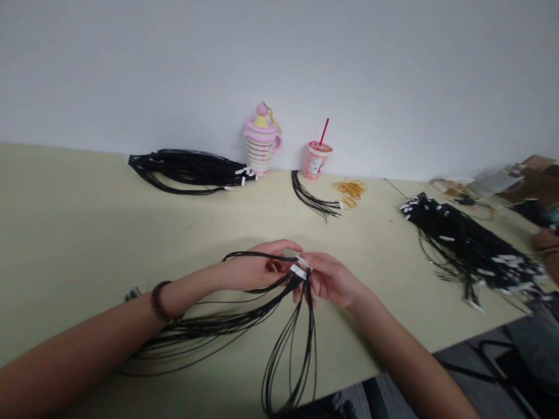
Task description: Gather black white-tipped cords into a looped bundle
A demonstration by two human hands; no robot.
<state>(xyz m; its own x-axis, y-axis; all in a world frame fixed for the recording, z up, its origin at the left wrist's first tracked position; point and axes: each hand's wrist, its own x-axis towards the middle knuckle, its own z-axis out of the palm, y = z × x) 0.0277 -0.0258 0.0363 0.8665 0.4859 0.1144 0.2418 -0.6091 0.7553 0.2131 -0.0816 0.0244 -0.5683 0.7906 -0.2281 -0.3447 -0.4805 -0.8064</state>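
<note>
My left hand and my right hand meet above the middle of the table. Both are closed on the same bunch of thin black cords with small white end tags. The tagged ends sit between the fingertips of the two hands. From there the black cords trail in long loops down and to the left, under my left forearm, and hang over the table's near edge. A dark bead bracelet is on my left wrist.
On the beige table: a thick bundle of black cords at the back left, a small bundle, rubber bands, a pink striped bottle, a cup with a red straw, and a loose cord pile. Another person's hand shows at far right.
</note>
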